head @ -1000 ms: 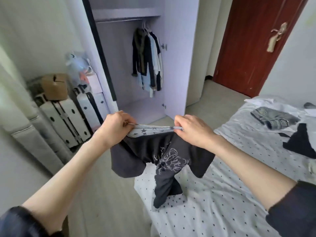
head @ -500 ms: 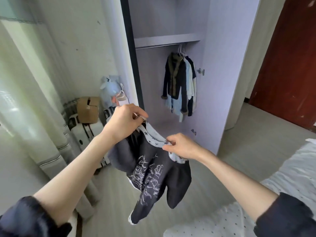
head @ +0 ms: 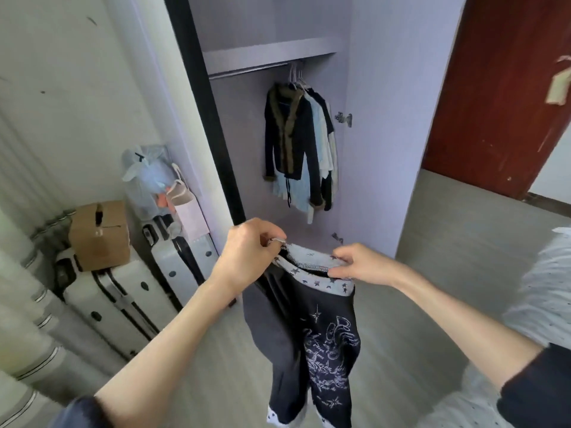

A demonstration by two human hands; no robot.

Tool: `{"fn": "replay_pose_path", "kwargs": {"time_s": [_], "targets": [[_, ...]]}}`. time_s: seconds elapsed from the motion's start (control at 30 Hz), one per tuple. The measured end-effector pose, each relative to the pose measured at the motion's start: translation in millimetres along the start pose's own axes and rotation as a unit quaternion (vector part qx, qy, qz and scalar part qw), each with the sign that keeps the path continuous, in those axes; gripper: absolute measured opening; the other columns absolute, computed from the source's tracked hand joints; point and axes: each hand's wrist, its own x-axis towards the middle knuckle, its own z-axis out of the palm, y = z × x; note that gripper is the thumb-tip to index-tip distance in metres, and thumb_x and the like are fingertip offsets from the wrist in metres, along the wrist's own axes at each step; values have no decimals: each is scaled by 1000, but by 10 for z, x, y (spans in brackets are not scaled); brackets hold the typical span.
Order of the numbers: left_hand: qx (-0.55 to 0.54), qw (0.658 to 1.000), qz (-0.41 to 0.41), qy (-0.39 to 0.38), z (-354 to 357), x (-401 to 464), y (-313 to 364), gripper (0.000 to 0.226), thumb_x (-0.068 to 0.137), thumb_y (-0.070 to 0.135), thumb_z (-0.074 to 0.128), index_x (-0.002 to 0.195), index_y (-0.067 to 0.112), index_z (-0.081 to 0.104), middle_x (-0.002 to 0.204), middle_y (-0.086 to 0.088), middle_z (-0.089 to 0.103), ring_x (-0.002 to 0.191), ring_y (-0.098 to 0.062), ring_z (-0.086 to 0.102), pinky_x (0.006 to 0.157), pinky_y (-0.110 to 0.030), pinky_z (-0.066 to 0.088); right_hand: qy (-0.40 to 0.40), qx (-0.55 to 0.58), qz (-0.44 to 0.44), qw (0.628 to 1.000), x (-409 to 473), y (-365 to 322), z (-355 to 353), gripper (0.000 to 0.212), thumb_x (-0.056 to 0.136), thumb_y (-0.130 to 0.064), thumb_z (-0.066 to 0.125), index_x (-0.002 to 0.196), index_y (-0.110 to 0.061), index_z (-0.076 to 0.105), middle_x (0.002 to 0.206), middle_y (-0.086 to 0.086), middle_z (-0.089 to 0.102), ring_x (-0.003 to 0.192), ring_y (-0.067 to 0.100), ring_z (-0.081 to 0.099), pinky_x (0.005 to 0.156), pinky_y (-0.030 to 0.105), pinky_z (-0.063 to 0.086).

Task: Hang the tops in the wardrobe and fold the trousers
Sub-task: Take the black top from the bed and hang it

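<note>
Both hands pinch the dark top (head: 312, 332) at its collar, left hand (head: 247, 254) and right hand (head: 360, 264), so it hangs straight down, with the wardrobe rail (head: 247, 72) high and far ahead.

Both forearms were bare, dark navy sleeves (head: 537, 393) pushed up near the elbows; no rings or watch seen.
</note>
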Motion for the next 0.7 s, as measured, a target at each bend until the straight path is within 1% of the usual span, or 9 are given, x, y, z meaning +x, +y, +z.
{"fn": "replay_pose_path", "kwargs": {"time_s": [0.1, 0.17, 0.23, 0.33, 0.43, 0.5, 0.6, 0.63, 0.7], "targets": [[-26, 999, 8, -17, 179, 345, -126, 15, 86, 7, 58, 88, 16, 70, 91, 4, 64, 75, -7, 56, 66, -3, 38, 52, -95, 41, 993, 215, 272, -97, 30, 86, -24, 67, 66, -22, 45, 64, -6, 43, 63, 12, 42, 55, 23, 32], [-56, 998, 15, -25, 336, 560, -131, 15, 86, 6, 58, 85, 17, 69, 93, 4, 64, 76, -6, 56, 67, -1, 37, 95, -193, 72, 974, 327, 447, -171, 8, 87, -27, 66, 83, -22, 60, 81, -3, 58, 83, 21, 55, 72, 30, 43], [-85, 996, 12, -17, 514, 770, -119, 16, 86, 6, 57, 84, 20, 66, 92, 5, 63, 76, -6, 56, 67, -2, 38, 145, -248, 106, 952, 409, 593, -336, 15, 89, -25, 61, 101, -17, 63, 100, -1, 59, 99, 24, 57, 79, 30, 41], [-122, 992, -11, 19, 690, 1062, -161, 17, 88, 7, 54, 89, 18, 67, 95, 5, 61, 80, -9, 55, 71, -11, 40, 170, -221, 165, 946, 570, 824, -624, 12, 89, -17, 59, 101, -17, 63, 98, 0, 54, 102, 24, 55, 75, 29, 39], [-96, 995, -23, 27, 912, 1440, -336, 18, 90, 6, 53, 98, 13, 68, 101, 2, 60, 86, -11, 54, 78, -16, 39, 157, -197, 193, 948, 856, 1090, -876, 15, 86, -9, 60, 98, -14, 65, 104, 6, 62, 100, 26, 57, 79, 30, 43], [-53, 998, -23, 26, 1093, 1707, -470, 21, 93, 6, 49, 104, 10, 66, 105, 3, 55, 87, -11, 50, 78, -17, 37, 164, -190, 195, 948, 1120, 1266, -1102, 19, 85, -5, 59, 101, -13, 68, 108, 7, 64, 102, 26, 58, 79, 28, 42], [12, 999, -36, 5, 1340, 2061, -632, 27, 95, 4, 42, 107, 8, 65, 108, -2, 54, 89, -21, 54, 82, -29, 43, 158, -188, 181, 952, 1520, 1406, -1417, 28, 84, 0, 55, 103, -14, 69, 112, 7, 63, 105, 25, 58, 86, 30, 45], [24, 999, -45, 9, 1452, 2224, -672, 28, 95, 3, 41, 107, 8, 65, 109, -4, 55, 91, -25, 56, 82, -31, 44, 152, -192, 170, 955, 1696, 1458, -1535, 30, 83, 0, 54, 102, -16, 70, 109, 5, 63, 104, 25, 58, 87, 31, 46], [18, 997, -73, 33, 1647, 2559, -700, 29, 94, 1, 41, 107, 7, 66, 111, -7, 58, 93, -26, 57, 80, -26, 42, 127, -212, 141, 958, 2008, 1526, -1737, 32, 84, -1, 52, 103, -20, 70, 100, -2, 55, 102, 22, 56, 85, 30, 44]]}}
